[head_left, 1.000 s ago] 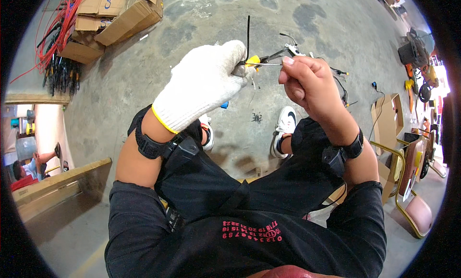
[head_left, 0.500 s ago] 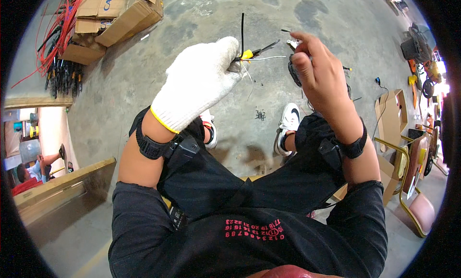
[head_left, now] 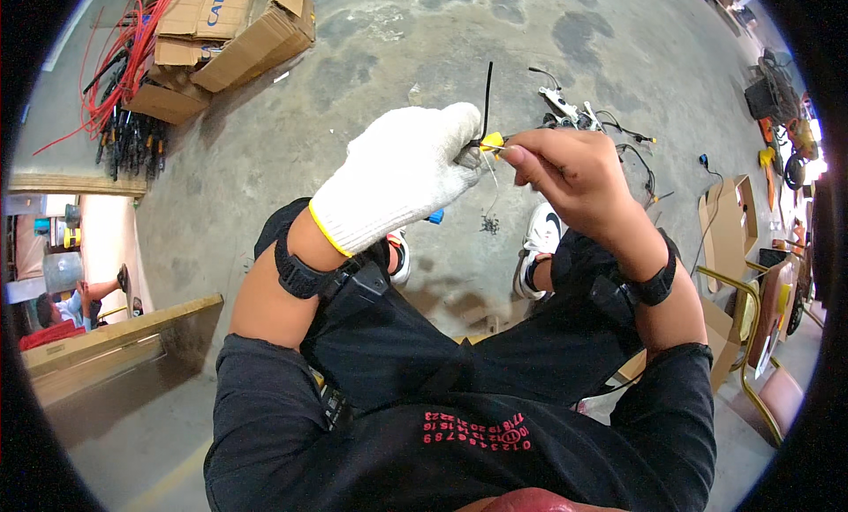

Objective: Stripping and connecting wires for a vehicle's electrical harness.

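Note:
My left hand (head_left: 397, 172), in a white knitted glove with a yellow cuff edge, is closed round a thin black cable. A short yellow piece (head_left: 492, 142) on the cable shows past the thumb and fingertips. Above the glove a stiff black strip (head_left: 488, 97) stands up, and a fine pale strand (head_left: 493, 171) hangs below. My bare right hand (head_left: 574, 169) pinches a thin pale wire just beside the yellow piece, thumb against forefinger. Its fingers hide the wire's far end. Both hands are in front of me above the concrete floor.
White-and-black tools with cables (head_left: 570, 107) lie on the floor beyond my right hand. Small black scraps (head_left: 489, 222) lie between my shoes. Cardboard boxes (head_left: 256, 57) and red wires (head_left: 99, 79) are at far left; a chair (head_left: 751, 322) stands at right. Another person sits at far left.
My right hand has come left and down to the cable, its thumb and forefinger now closing on the wire. My left hand, still gripping the cable, has shifted right and slightly nearer.

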Demonstrator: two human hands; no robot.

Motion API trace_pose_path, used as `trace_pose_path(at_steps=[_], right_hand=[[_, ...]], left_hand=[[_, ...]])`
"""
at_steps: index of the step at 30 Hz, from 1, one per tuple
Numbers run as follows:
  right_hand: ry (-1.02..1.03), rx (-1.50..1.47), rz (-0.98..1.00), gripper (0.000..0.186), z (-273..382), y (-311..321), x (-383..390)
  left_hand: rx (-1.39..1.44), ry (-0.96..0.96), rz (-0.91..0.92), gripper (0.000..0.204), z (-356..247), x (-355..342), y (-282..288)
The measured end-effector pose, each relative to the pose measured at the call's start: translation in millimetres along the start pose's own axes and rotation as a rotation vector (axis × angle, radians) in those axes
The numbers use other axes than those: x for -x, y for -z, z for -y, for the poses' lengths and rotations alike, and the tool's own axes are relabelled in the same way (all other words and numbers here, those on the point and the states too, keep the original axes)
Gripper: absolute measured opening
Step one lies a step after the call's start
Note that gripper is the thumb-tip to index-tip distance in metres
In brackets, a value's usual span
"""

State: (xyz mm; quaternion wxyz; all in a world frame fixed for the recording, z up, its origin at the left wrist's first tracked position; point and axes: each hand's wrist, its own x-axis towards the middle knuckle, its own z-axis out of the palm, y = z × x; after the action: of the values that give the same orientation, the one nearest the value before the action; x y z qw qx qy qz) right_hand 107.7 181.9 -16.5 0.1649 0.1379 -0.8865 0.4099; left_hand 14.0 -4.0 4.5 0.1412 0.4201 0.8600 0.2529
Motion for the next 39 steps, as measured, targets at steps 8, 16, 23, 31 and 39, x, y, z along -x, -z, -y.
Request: trace_pose_path(at_steps=[8, 16, 23, 31, 39], right_hand=[[-0.848, -0.848, 0.269, 0.032, 5, 14, -3], [0.265, 0.388, -0.06, 0.018, -3, 2, -5], [0.23, 0.264, -0.035, 0.016, -3, -6, 2], [-0.667, -0.624, 0.222, 0.02, 9, 4, 2], [-0.847, -0.962, 0.293, 0.028, 0, 6, 0]], left_hand=[[-0.152, -0.143, -0.149, 0.023, 0, 1, -2], [-0.167, -0.118, -0.106, 0.022, 4, 2, -2], [-0.154, -0.164, -0.076, 0.023, 6, 2, -10], [-0.168, -0.184, -0.093, 0.023, 6, 1, -12], [-0.169, -0.134, -0.071, 0.023, 1, 0, -8]])
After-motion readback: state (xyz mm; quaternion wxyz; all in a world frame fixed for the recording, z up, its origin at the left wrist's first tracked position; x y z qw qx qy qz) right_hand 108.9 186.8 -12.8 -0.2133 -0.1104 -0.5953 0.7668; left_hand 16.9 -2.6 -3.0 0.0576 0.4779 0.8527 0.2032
